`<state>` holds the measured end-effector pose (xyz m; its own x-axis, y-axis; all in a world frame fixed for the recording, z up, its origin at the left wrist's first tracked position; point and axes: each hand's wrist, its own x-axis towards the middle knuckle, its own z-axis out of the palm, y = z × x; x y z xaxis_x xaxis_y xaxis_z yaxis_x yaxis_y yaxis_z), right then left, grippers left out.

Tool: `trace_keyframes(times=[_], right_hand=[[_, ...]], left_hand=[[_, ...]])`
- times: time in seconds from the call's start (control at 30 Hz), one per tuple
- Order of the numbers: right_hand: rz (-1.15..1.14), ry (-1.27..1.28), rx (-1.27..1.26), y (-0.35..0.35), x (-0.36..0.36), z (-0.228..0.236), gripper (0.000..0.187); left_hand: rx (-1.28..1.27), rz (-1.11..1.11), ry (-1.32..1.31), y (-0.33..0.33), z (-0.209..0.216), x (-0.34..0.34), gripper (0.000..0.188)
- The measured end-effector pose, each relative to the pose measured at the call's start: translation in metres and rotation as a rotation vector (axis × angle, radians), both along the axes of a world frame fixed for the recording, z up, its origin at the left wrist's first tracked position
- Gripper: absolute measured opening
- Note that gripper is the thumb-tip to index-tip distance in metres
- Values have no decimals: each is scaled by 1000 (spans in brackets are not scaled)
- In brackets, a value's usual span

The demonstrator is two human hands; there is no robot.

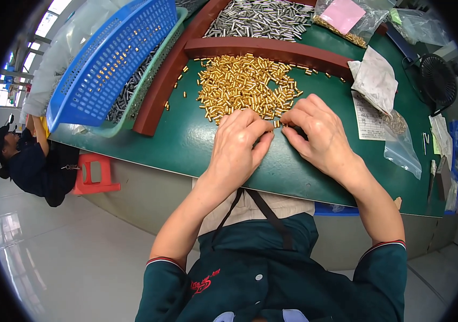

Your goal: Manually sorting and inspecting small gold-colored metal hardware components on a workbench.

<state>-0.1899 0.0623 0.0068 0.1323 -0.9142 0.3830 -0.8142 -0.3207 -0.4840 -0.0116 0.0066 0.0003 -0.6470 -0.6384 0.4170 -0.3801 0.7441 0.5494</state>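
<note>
A heap of small brass cylinders (239, 80) lies on the green tabletop (186, 145) in front of me. My left hand (239, 142) rests at the heap's near edge, fingers curled and thumb drawn to the index finger; what it pinches, if anything, is hidden. Just to its right, my right hand (323, 134) bends its fingers and thumb around a small brass piece (277, 124) at their tips. That piece sits in the narrow gap between the two hands. A few loose brass cylinders lie left of the heap.
Dark red bars (269, 49) frame the heap, with silver pins (261, 20) behind. At left stand a blue basket (108, 64) and a green basket (132, 107) with dark parts. Bags, a paper slip (368, 118) and a fan (438, 80) are at right. Another person (30, 155) sits far left.
</note>
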Motion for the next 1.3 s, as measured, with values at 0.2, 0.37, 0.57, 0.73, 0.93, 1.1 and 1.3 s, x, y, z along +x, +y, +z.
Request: trace_keyframes(times=[0.2,0.37,0.57,0.73,0.93,1.1,1.3], right_hand=[[10,-15,31,0,-3,0,11],[172,-74,139,5,-3,8,7],[128,-115,95,4,4,5,8],[91,-147,82,5,5,1,9],[95,-140,87,6,4,3,14],[90,-116,81,5,4,-1,15],[84,-155,119,6,6,0,10]], left_hand=[[0,2,6,1,1,0,10],[-10,-20,-1,4,-1,5,10],[-9,0,20,7,-3,4,9],[-9,-4,30,8,-6,3,10],[5,-24,11,9,-6,5,15],[19,-28,7,9,-6,6,16],[-52,-21,-8,9,-6,5,12]])
